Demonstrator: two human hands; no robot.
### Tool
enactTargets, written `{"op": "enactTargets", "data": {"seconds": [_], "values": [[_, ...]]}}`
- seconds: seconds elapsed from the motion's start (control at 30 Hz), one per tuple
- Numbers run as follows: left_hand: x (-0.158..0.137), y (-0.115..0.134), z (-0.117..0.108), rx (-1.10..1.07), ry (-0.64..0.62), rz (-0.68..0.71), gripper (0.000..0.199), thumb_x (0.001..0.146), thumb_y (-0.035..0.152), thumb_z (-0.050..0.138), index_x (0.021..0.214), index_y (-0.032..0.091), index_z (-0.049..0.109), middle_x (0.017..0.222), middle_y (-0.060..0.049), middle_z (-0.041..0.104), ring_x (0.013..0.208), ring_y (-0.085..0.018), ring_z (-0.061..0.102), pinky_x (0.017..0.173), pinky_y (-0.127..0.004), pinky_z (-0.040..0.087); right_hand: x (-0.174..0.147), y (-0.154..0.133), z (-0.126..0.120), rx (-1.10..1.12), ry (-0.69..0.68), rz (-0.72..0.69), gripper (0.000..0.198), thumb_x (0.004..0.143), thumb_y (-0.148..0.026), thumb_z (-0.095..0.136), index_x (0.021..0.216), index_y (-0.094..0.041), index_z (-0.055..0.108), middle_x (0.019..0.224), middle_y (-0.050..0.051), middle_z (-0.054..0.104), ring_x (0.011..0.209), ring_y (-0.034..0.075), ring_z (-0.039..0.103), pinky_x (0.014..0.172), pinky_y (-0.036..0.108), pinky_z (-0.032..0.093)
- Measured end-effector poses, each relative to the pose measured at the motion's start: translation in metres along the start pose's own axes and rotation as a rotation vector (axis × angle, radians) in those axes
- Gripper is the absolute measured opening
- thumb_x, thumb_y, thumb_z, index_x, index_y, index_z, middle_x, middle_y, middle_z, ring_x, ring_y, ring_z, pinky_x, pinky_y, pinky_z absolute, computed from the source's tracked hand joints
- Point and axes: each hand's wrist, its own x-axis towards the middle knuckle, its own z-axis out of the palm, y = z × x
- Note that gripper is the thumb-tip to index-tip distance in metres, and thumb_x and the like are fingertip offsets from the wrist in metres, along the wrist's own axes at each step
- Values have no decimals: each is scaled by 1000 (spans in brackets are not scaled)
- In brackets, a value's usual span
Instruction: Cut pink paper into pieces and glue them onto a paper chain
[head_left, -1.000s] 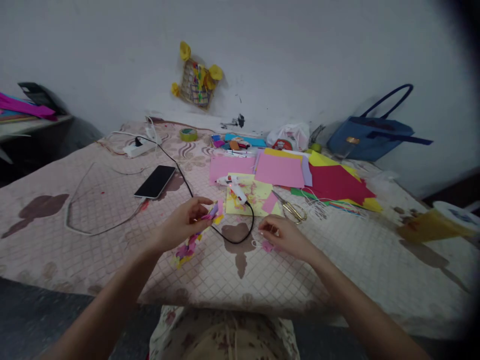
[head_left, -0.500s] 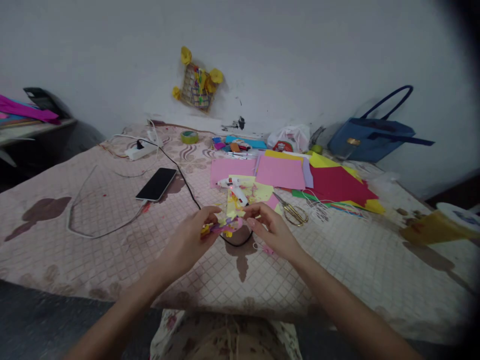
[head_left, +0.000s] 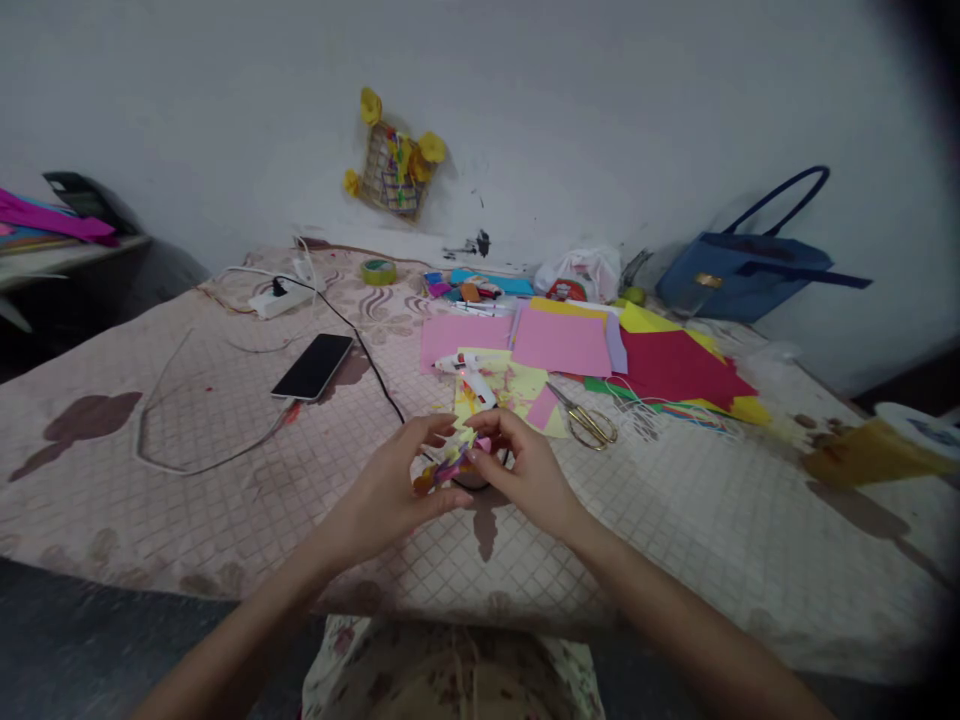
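A small craft piece of coloured paper (head_left: 451,464), in yellow, purple, pink and orange, is held above the table between my two hands. My left hand (head_left: 386,490) curls around its left side, thumb stretched underneath. At the right end, my right hand (head_left: 534,478) pinches the pink part between thumb and fingers. Just beyond my fingers lies a white glue gun (head_left: 477,384) on a stained pale yellow sheet (head_left: 517,378). Gold-handled scissors (head_left: 591,427) rest to the right of that sheet. The craft piece's exact shape is partly hidden by my fingers.
A black cord (head_left: 375,372) runs from the power strip (head_left: 281,299) towards my hands. At left lies a phone (head_left: 313,366) on a white cable. Pink sheets (head_left: 562,343), red paper (head_left: 675,368), white string (head_left: 641,415) and a blue bag (head_left: 742,275) are farther right.
My right hand has moved in and now pinches the pink part. The craft piece has turned, and my left thumb has come out beneath it. The glue gun and scissors stay put.
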Motion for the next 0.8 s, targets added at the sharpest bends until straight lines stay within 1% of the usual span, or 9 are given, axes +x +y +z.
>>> {"op": "enactTargets", "data": {"seconds": [0.1,0.2,0.27,0.33,0.4,0.47,0.6,0.7,0.8], "values": [[5,5,-2,-188,-48,-41,38,77,30,59,112,21,48,113,-7,56,100,-19,53,86,-33,42,-3,-6,2,-72,29,-86,28,76,-14,55,102,-24,54,97,2,61,84,16,56,73,29,45],[10,4,-2,-381,-133,-92,31,78,26,58,107,18,50,105,-8,59,94,-18,56,79,-30,44,-4,-11,1,-73,14,-116,31,77,-17,56,106,-26,51,100,3,60,86,16,57,76,31,45],[12,1,-3,-492,-148,-145,30,75,24,61,102,17,51,99,-7,60,88,-17,57,74,-28,45,-4,-13,-1,5,-40,-77,32,80,-24,56,110,-26,49,96,3,60,86,16,57,75,30,46],[14,-2,-5,-569,-135,-216,26,72,23,64,95,16,53,89,-4,61,79,-14,58,70,-25,45,-4,-11,-5,108,-79,-18,29,85,-31,50,113,-25,47,93,3,60,84,15,58,73,29,47],[15,-6,-6,-644,-121,-285,23,71,23,65,90,15,55,83,-3,62,74,-12,58,68,-24,45,-3,-8,-10,185,-69,22,26,89,-35,40,112,-24,48,91,4,60,82,14,58,72,29,47],[16,-9,-7,-730,-109,-345,22,72,24,65,89,15,56,81,-3,64,73,-12,59,68,-23,46,-2,-5,-13,221,-44,45,25,90,-36,37,108,-23,50,90,4,60,80,14,59,72,29,47],[17,-9,-7,-881,-111,-437,20,73,25,65,89,15,59,79,-5,65,72,-13,61,65,-23,48,-2,-1,-14,203,-36,92,22,88,-36,43,102,-22,53,89,4,61,81,15,59,73,29,47],[17,-7,-7,-956,-130,-495,19,74,24,64,89,15,59,77,-5,65,70,-12,60,65,-24,50,-2,2,-16,180,-38,97,21,87,-34,45,101,-22,54,90,4,61,82,15,59,74,29,47],[16,-6,-9,-1002,-148,-525,15,74,22,64,87,14,60,79,-5,64,69,-11,59,64,-23,51,-2,7,-26,105,-39,93,20,87,-33,44,99,-21,56,90,4,62,82,16,59,71,29,47]]}}
